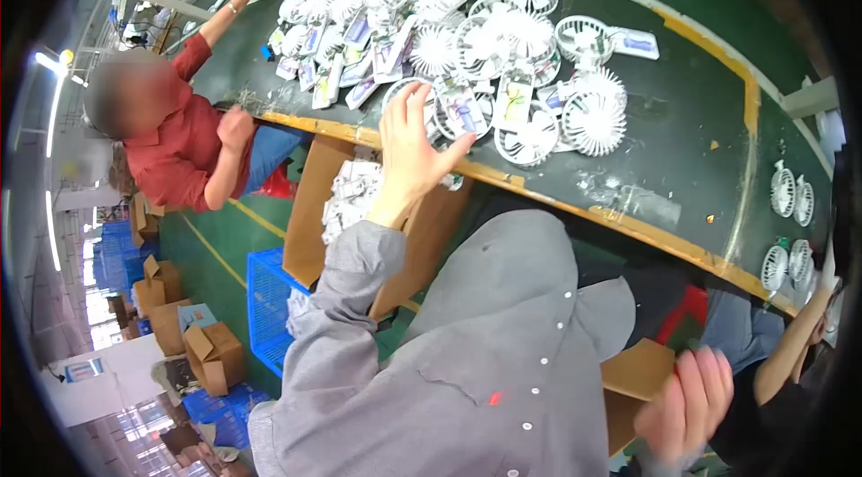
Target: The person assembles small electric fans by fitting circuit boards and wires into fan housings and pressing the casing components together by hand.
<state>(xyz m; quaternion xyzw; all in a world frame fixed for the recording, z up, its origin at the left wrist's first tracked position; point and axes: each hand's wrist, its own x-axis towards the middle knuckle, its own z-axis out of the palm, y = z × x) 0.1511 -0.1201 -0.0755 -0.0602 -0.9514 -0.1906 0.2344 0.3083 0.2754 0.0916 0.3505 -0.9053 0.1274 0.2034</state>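
My left hand is raised at the table's near edge, its fingers and thumb spread apart. Right behind its fingertips lies a white handheld fan with a purple-and-white label on its handle; I cannot tell whether the hand touches it. A large pile of similar white fans spreads over the dark green table beyond. Low on the right, well away from the pile, my right hand is slightly blurred with its fingers curled in. Whatever it may hold is hidden.
A co-worker in a red shirt reaches over the table at the left. Below its edge stand an open carton of white parts and a blue crate. Several fans lie at the right, near another person's arm.
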